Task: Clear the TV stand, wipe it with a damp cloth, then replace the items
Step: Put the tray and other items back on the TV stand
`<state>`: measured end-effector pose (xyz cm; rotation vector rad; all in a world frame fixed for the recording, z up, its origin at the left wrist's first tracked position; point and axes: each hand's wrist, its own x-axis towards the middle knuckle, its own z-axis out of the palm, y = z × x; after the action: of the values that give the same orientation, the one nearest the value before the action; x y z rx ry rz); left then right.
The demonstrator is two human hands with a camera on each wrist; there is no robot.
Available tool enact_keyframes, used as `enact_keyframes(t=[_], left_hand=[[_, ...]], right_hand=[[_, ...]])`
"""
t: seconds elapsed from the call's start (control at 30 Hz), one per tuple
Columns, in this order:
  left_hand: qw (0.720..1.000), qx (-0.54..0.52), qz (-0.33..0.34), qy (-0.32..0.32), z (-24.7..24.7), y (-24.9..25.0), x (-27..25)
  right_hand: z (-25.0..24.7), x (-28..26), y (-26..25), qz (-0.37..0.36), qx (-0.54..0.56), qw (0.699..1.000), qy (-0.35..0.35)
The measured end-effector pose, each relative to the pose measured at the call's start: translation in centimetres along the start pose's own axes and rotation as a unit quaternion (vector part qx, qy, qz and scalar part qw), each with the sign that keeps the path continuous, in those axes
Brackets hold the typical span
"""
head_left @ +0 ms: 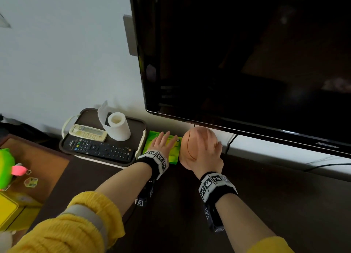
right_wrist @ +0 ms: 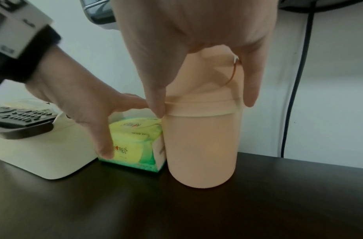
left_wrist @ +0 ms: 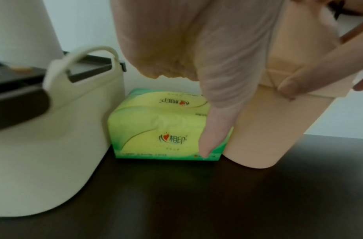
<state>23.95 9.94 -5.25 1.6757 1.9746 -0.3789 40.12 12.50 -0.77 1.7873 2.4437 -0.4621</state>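
Observation:
A green and yellow tissue pack (head_left: 173, 154) (left_wrist: 156, 129) (right_wrist: 135, 134) lies on the dark TV stand (head_left: 266, 195), between a tray box and a peach lidded container (head_left: 191, 144) (left_wrist: 258, 129) (right_wrist: 201, 145). My left hand (head_left: 161, 140) (left_wrist: 196, 56) (right_wrist: 74, 97) spans the pack, with its fingers flat over the top and the thumb down the front face. My right hand (head_left: 210, 150) (right_wrist: 196, 32) caps the container from above, its fingers curled down round the lid. The container stands upright on the stand and touches the pack's right end.
Left of the pack stands a cream box with a dark tray top (head_left: 85, 110), holding a black remote (head_left: 98, 148), a cream remote (head_left: 88, 133) and a toilet roll (head_left: 118, 127). The TV (head_left: 247, 62) hangs close above, with a cable (head_left: 229, 144) behind. A green toy (head_left: 5, 167) sits far left.

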Motion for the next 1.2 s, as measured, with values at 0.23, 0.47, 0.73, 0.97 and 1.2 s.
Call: enact_keyframes(t=[0.23, 0.47, 0.73, 0.97, 1.2], left_hand=[[0.996, -0.065, 0.030, 0.049, -0.9, -3.1, -6.4], [0.991, -0.127, 0.038, 0.031, -0.9, -9.3, -15.5], [0.987, -0.156, -0.013, 0.025, 3.0, -22.9, -29.7], [0.978, -0.161, -0.128, 0.039, 8.8, -37.1, -40.2], [0.956, -0.189, -0.223, 0.026, 12.3, -45.2, -44.4]], right_hand=[[-2.3, -2.9, -2.5, 0.052, -0.052, 0.997, -0.023], [-1.7, -9.5, -11.7, -0.052, -0.084, 0.995, 0.034], [2.2, -18.9, -29.4, -0.196, -0.098, 0.974, 0.051], [7.4, -27.0, -44.0, -0.326, -0.117, 0.937, -0.034], [11.8, -28.9, -49.7, -0.342, -0.161, 0.917, -0.126]])
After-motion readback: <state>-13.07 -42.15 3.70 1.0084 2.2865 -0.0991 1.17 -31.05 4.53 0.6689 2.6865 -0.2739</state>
